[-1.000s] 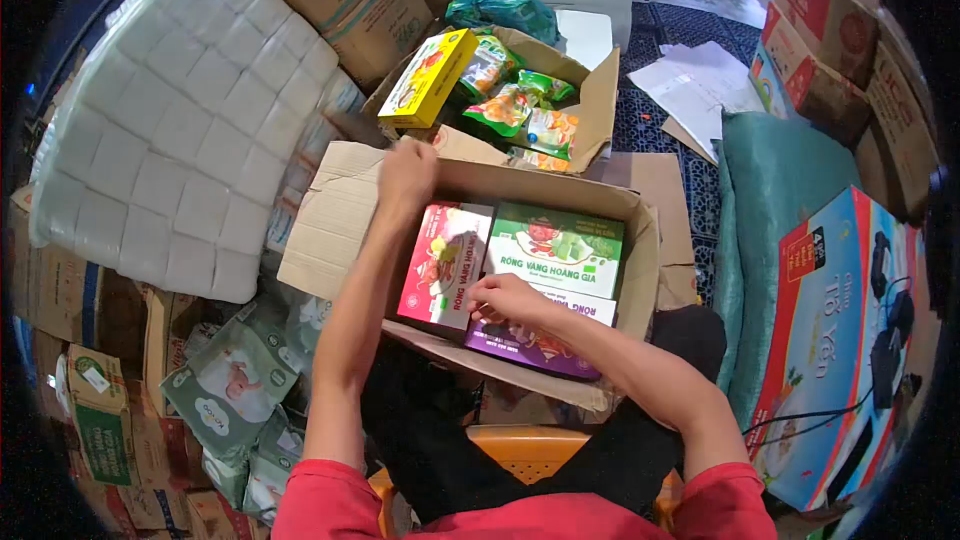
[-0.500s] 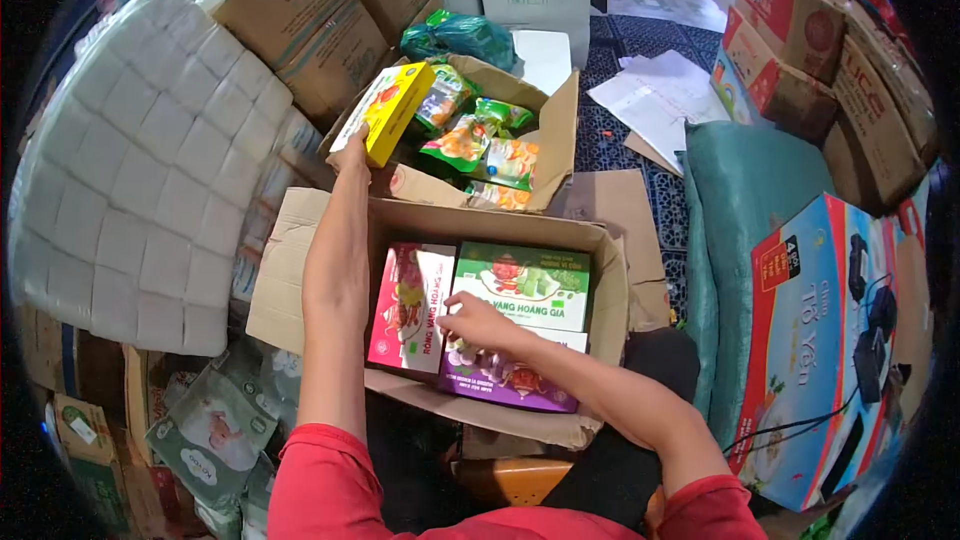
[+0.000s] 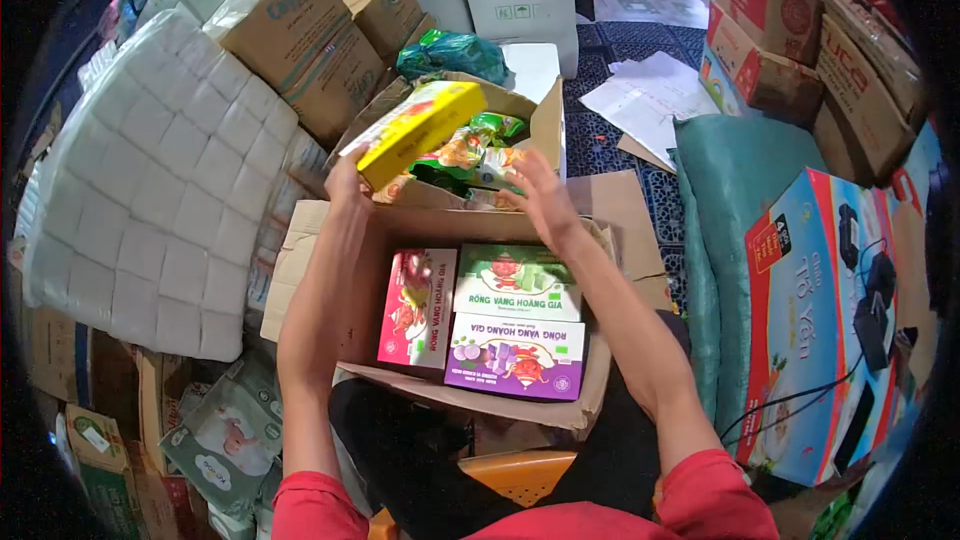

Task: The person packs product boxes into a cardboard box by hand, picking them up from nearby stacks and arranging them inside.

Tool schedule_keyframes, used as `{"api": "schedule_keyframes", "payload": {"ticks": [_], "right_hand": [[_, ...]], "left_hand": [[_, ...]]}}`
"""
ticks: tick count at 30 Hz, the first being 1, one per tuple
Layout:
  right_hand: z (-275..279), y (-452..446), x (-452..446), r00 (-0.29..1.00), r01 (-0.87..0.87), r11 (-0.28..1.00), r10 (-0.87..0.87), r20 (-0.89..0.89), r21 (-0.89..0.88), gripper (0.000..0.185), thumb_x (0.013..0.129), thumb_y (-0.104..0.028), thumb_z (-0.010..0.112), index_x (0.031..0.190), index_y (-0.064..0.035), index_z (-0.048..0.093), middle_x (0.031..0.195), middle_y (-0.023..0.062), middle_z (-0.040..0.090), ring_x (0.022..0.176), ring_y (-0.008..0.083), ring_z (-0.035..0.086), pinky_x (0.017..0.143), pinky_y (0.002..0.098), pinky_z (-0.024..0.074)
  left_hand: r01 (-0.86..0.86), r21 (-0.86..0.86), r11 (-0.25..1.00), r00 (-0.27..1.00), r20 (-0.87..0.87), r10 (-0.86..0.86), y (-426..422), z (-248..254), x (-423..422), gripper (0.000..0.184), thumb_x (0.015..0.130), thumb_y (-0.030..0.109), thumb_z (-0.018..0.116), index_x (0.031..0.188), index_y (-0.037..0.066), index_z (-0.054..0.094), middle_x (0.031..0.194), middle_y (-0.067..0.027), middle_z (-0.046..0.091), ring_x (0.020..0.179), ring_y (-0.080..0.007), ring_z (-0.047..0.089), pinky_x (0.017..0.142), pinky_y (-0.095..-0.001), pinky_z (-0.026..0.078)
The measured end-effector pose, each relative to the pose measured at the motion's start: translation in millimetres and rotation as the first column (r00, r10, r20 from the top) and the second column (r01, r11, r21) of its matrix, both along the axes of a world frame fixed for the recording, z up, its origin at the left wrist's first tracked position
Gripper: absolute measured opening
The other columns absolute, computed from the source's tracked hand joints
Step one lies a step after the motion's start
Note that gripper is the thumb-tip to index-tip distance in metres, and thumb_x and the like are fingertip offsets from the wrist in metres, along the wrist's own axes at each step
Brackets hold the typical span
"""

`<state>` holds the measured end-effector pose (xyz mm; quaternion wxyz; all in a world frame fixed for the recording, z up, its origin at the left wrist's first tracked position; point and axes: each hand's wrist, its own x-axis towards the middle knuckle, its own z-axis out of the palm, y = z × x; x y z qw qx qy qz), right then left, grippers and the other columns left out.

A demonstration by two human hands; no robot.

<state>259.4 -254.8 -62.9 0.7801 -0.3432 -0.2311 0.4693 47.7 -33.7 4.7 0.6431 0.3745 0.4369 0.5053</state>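
Observation:
My left hand (image 3: 345,183) grips the near left end of a yellow box (image 3: 425,132), tilted above the rear carton (image 3: 547,130). Green-and-orange packets (image 3: 460,152) lie in that carton, partly hidden by the box. My right hand (image 3: 545,202) is raised with fingers apart, holding nothing, above the back edge of the near carton (image 3: 599,340). Inside the near carton lie a pink-red box (image 3: 412,315), a green box (image 3: 520,278) and a purple box (image 3: 515,358), the purple one's lettering upside down to me.
A big plastic-wrapped white bundle (image 3: 150,190) stands at left, with brown cartons (image 3: 300,40) behind it. On the right are a green sack (image 3: 745,200) and a blue-and-red box (image 3: 790,330) with black cables on it. White papers (image 3: 648,95) lie on the patterned floor.
My right hand has lifted off the boxes in the near carton and moved up and away, fingers opening. The yellow box has shifted right and tilted in my left hand.

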Motion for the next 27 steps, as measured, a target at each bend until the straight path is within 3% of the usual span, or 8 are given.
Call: {"api": "schedule_keyframes", "payload": {"ticks": [4,7,8,11,15,19,24,27], "right_hand": [[3,0,23,0.948,-0.024,0.999,0.015,-0.317,-0.024,0.076,0.089,-0.062,0.046,0.14,-0.0075,0.03,0.141,0.0183,0.032,0.126,0.0301,0.039,0.094,0.0463,0.0426],[12,-14,29,0.97,0.183,0.983,-0.179,-0.167,0.012,0.059,0.091,-0.053,0.047,0.125,-0.0054,0.05,0.118,0.0091,0.058,0.105,0.0187,0.057,0.086,0.0329,0.0463],[4,-18,36,0.968,0.001,1.0,-0.002,-0.251,-0.006,0.053,0.092,-0.046,0.049,0.124,-0.0043,0.051,0.111,0.008,0.062,0.095,0.0157,0.061,0.082,0.0285,0.0476],[0,-35,29,0.991,-0.114,0.991,0.108,-0.083,-0.074,0.05,0.089,-0.043,0.055,0.12,-0.0037,0.051,0.109,0.0105,0.061,0.094,0.0162,0.06,0.08,0.0287,0.0482],[-12,-73,-17,0.846,0.281,0.909,-0.082,0.526,-0.309,0.057,0.085,-0.044,0.064,0.112,0.0006,0.043,0.104,0.0134,0.057,0.092,0.0183,0.055,0.08,0.0308,0.0459],[-27,-86,-61,0.777,0.213,0.842,0.161,0.609,-0.495,0.077,0.083,-0.047,0.063,0.124,0.0087,0.027,0.112,0.0237,0.052,0.104,0.0262,0.054,0.087,0.0329,0.0446],[-60,-67,-79,0.882,-0.251,0.718,0.446,0.152,-0.65,0.087,0.082,-0.03,0.06,0.13,0.0172,0.005,0.109,0.0292,0.048,0.089,0.0265,0.059,0.059,0.0353,0.0503],[-46,-72,-85,0.873,-0.157,0.58,0.461,0.163,-0.799,0.07,0.081,-0.031,0.064,0.124,0.0159,0.033,0.104,0.0186,0.053,0.089,0.0213,0.058,0.07,0.0353,0.0503]], "left_hand": [[0.199,-0.014,0.98,0.968,-0.153,-0.199,-93,43,20,0.032,0.083,0.001,0.061,0.114,-0.005,0.054,0.102,-0.0136,0.065,0.09,-0.0229,0.066,0.078,-0.0328,0.054],[0.429,0.206,0.879,0.902,-0.046,-0.429,-89,15,18,0.043,0.083,-0.002,0.057,0.125,-0.001,0.047,0.113,-0.0157,0.061,0.096,-0.0219,0.064,0.081,-0.0319,0.053],[0.391,0.294,0.872,0.92,-0.095,-0.38,-111,22,15,0.049,0.083,-0.001,0.057,0.13,-0.001,0.044,0.112,-0.0142,0.061,0.098,-0.0195,0.062,0.085,-0.0298,0.049],[0.448,0.429,0.784,0.893,-0.189,-0.408,-133,19,-18,0.056,0.083,0.001,0.058,0.137,0.0,0.04,0.113,-0.0117,0.061,0.102,-0.0168,0.059,0.088,-0.0281,0.046],[0.407,0.339,0.848,0.908,-0.249,-0.337,-176,10,-55,0.06,0.084,0.006,0.061,0.139,0.0,0.038,0.115,-0.0105,0.06,0.103,-0.0155,0.057,0.091,-0.0274,0.043],[0.39,0.275,0.879,0.875,-0.408,-0.261,-166,-28,-87,0.052,0.085,0.011,0.063,0.132,-0.002,0.044,0.112,-0.0105,0.061,0.099,-0.015,0.059,0.087,-0.0272,0.046],[0.342,0.194,0.919,0.739,-0.66,-0.135,-163,-59,-104,0.041,0.083,0.014,0.066,0.117,-0.005,0.055,0.096,-0.0115,0.066,0.085,-0.0155,0.063,0.075,-0.0285,0.051],[0.465,0.178,0.867,0.662,-0.72,-0.208,-169,-64,-92,0.039,0.083,0.016,0.065,0.115,-0.003,0.056,0.095,-0.0112,0.067,0.084,-0.0139,0.064,0.075,-0.0271,0.05]]}}
